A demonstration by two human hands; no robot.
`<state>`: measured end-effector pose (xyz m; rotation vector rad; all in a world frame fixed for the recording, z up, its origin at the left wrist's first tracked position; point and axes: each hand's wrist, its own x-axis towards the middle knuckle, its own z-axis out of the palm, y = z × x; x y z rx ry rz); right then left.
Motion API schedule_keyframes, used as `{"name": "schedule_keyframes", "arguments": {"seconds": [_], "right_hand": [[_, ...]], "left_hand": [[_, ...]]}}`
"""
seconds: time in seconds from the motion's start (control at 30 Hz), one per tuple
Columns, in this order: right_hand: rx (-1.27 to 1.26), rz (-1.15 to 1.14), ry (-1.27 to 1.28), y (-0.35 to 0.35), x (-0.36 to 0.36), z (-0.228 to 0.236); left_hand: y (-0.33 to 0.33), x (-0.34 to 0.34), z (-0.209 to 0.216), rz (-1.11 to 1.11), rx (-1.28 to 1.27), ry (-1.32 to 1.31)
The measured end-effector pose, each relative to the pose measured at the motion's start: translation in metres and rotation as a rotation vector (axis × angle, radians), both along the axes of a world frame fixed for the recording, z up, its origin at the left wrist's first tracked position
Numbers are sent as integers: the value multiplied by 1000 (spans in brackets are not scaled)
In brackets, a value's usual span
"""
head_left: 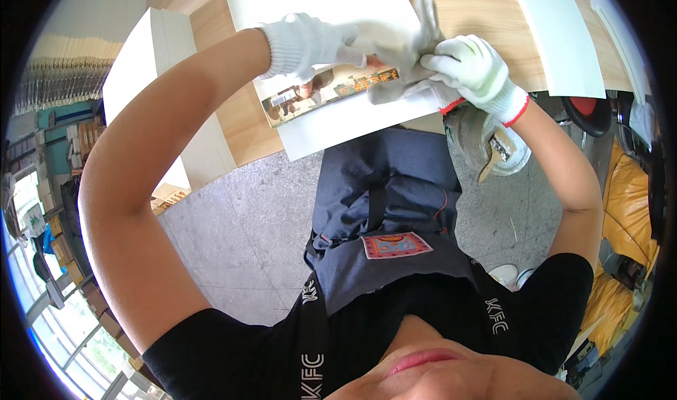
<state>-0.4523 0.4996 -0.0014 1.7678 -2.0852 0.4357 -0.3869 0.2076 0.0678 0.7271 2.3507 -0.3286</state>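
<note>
My right hand (474, 74), in a white knit glove with a red cuff edge, pinches a loose grey-white work glove (407, 67). That loose glove is smeared by motion, its fingers spreading up and to the left, above the printed cover. To its left, my left hand (310, 46) wears a white glove too. Its fingers are apart and reach toward the loose glove over a printed cover (331, 90) with pictures and a barcode. Beneath the cover lies a white sheet (310, 136), which sticks out past the table's near edge.
A tall stack of white sheets (166, 83) stands at the left of the wooden table (243, 128). More white sheets (557, 40) lie at the right. Below the table's right edge is a tub with a brush (497, 150). Yellow-orange covering (624, 202) hangs farther right.
</note>
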Motion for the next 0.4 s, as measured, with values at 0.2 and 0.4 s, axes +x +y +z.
{"name": "schedule_keyframes", "arguments": {"seconds": [0.2,0.4], "right_hand": [[121,-231,-102,42,-45,-16],[88,-356,78,29,-26,47]], "left_hand": [[6,-5,-10,265,-20,-102],[13,-8,-5,627,17,-184]]}}
